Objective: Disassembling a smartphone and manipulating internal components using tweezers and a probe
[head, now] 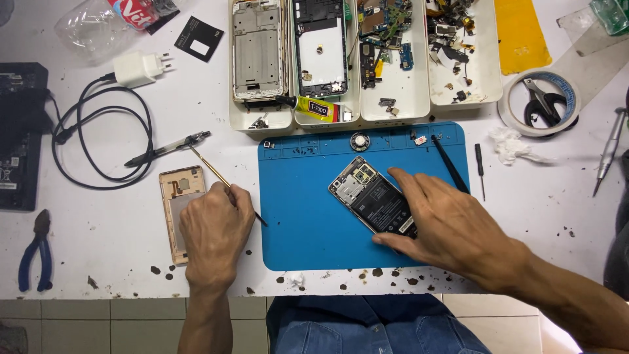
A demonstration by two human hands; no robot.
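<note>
The opened phone [373, 196] lay tilted on the blue work mat [301, 216], with its back cover off and its black battery showing. The right hand [445, 226] rested on the phone's lower right side. Its fingers were spread apart, one stretched along the top edge and the thumb pressed at the bottom end, so the phone sat between them.

The left hand [215, 229] was on the white table [98, 249], just left of the mat. Its fingers were curled together around a thin brush [219, 176]. The brush's long stick pointed up and to the left, and its dark tip poked out onto the mat. Under this hand lay the gold back cover [178, 196] of a phone, partly hidden.

A pen [167, 149] lay just above the gold cover. A white charger [137, 68] with a black cable was farther up. Blue pliers [36, 252] lay at the far left. White trays [357, 59] of phone parts stood above the mat, with a glue tube [314, 108] lying across them. A roll of tape [540, 101] with scissors inside sat at the right.
</note>
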